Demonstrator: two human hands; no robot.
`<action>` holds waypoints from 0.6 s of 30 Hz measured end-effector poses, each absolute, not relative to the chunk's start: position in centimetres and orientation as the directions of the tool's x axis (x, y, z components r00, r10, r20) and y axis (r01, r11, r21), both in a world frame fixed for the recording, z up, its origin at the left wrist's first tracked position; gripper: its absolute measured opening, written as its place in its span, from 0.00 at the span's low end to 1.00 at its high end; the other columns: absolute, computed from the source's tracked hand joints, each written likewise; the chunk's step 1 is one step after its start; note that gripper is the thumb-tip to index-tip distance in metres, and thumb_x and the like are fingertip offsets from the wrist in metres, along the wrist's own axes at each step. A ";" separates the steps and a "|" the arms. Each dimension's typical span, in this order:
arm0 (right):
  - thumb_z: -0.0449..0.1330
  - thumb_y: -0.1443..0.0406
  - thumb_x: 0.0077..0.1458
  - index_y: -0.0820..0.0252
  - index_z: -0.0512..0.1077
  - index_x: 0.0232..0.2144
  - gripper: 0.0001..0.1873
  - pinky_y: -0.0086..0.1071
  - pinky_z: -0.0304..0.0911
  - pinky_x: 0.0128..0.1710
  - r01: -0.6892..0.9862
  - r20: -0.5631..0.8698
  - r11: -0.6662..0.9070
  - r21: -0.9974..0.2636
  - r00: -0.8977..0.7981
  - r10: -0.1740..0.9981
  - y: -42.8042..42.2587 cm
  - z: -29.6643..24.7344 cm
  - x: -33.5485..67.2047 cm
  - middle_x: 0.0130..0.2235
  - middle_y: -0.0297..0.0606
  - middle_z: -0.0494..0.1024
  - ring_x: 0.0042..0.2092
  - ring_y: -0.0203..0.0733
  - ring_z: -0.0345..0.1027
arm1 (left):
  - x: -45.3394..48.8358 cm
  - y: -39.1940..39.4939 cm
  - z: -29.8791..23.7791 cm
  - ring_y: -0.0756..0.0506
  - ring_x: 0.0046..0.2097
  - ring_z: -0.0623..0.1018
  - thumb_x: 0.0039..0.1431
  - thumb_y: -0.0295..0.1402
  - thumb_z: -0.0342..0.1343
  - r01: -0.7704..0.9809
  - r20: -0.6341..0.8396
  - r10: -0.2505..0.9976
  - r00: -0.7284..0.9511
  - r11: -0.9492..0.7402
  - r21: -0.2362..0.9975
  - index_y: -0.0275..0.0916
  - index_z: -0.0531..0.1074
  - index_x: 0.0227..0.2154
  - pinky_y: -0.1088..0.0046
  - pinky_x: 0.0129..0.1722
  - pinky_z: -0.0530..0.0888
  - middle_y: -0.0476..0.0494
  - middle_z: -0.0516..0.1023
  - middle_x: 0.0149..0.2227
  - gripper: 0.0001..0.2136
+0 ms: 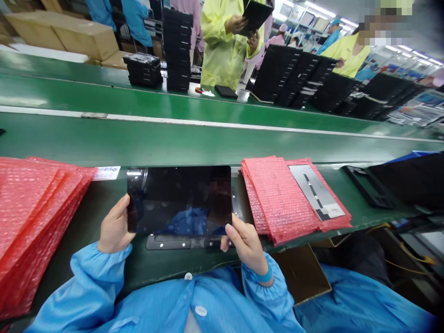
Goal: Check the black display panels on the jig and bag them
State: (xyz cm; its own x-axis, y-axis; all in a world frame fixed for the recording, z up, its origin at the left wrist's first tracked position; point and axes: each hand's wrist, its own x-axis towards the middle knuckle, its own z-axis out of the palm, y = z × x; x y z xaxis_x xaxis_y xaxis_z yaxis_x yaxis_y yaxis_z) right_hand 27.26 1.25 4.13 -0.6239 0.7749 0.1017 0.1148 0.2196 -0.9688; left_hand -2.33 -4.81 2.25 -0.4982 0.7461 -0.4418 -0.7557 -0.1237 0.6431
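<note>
The left hand [114, 229] is gripping the left short edge of a dark glass panel [178, 199], with the thumb lying on the front face and the fingers hidden behind it. The right hand [244, 243] is pinching the panel's lower right corner, thumb on the front. The panel is being held level, screen toward the camera, just above a black fixture [173, 241] that is lying on the green surface [350, 199]; whether the panel is touching the fixture cannot be told.

At 3 o'clock from the panel, a stack of red bubble bags [274, 199] is lying just beside it, and a grey plate [317, 192] is resting on top of that stack. At 9 o'clock, a second, fanned pile of red bags [31, 217] is covering the left end of the surface. A white label [106, 173] is showing at 10 o'clock, near the panel's upper left corner.

At 12 o'clock, a green conveyor belt [208, 143] is running across the view. Beyond it, a person in a yellow coat [222, 46] is holding a dark tray [255, 16], beside tall stacks of black trays [176, 51].
</note>
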 end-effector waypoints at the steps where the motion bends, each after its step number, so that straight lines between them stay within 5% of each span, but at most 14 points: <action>1: 0.49 0.61 0.66 0.59 0.64 0.58 0.21 0.25 0.67 0.24 0.112 0.094 0.204 -0.973 -0.610 0.787 1.2 4.0 27.2 0.20 0.29 0.74 0.20 0.32 0.69 | -2.4 -4.9 2.2 0.40 0.45 0.80 0.64 0.30 0.43 -0.762 -0.447 0.750 -0.487 -0.115 0.638 0.37 0.76 0.45 0.61 0.48 0.76 0.42 0.82 0.41 0.16; 5: 0.49 0.58 0.65 0.61 0.66 0.56 0.21 0.26 0.67 0.22 0.084 0.032 0.096 -0.992 -0.562 0.827 1.3 3.4 27.2 0.19 0.29 0.74 0.19 0.33 0.67 | -2.3 -5.4 2.1 0.38 0.42 0.81 0.58 0.36 0.55 -0.749 -0.474 0.764 -0.437 -0.018 0.662 0.41 0.77 0.44 0.62 0.46 0.78 0.43 0.83 0.40 0.13; 10: 0.47 0.54 0.65 0.65 0.65 0.55 0.25 0.29 0.67 0.24 0.154 -0.040 0.035 -0.987 -0.460 0.887 2.6 2.6 27.6 0.20 0.32 0.75 0.21 0.36 0.69 | -1.9 -6.1 3.0 0.36 0.40 0.81 0.36 0.30 0.71 -0.521 -0.437 0.825 -0.359 0.211 0.827 0.40 0.78 0.42 0.64 0.41 0.79 0.42 0.83 0.40 0.24; 14: 0.52 0.56 0.63 0.59 0.57 0.61 0.28 0.32 0.69 0.32 0.388 0.001 0.203 -0.899 -0.463 0.886 4.0 1.9 28.7 0.30 0.35 0.79 0.28 0.37 0.73 | -1.5 -5.9 5.1 0.39 0.39 0.81 0.33 0.28 0.72 -0.105 -0.107 0.824 -0.557 0.058 0.993 0.39 0.80 0.27 0.70 0.41 0.79 0.45 0.83 0.32 0.13; 18: 0.54 0.56 0.61 0.59 0.59 0.60 0.27 0.32 0.70 0.33 0.435 0.017 0.239 -0.868 -0.456 0.890 4.6 1.7 30.3 0.31 0.35 0.78 0.29 0.38 0.73 | -0.8 -3.6 7.9 0.40 0.54 0.74 0.34 0.19 0.69 0.065 0.173 0.897 -0.407 -0.161 0.985 0.45 0.80 0.31 0.71 0.53 0.72 0.49 0.77 0.50 0.19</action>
State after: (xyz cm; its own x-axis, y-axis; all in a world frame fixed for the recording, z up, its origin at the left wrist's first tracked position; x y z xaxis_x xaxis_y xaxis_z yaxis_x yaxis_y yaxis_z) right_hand 30.34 4.55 1.71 -0.4559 0.8899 0.0166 0.4354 0.2392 -0.8679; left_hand -0.75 -3.57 7.92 -0.4067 0.8970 0.1732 0.0647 -0.1608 0.9849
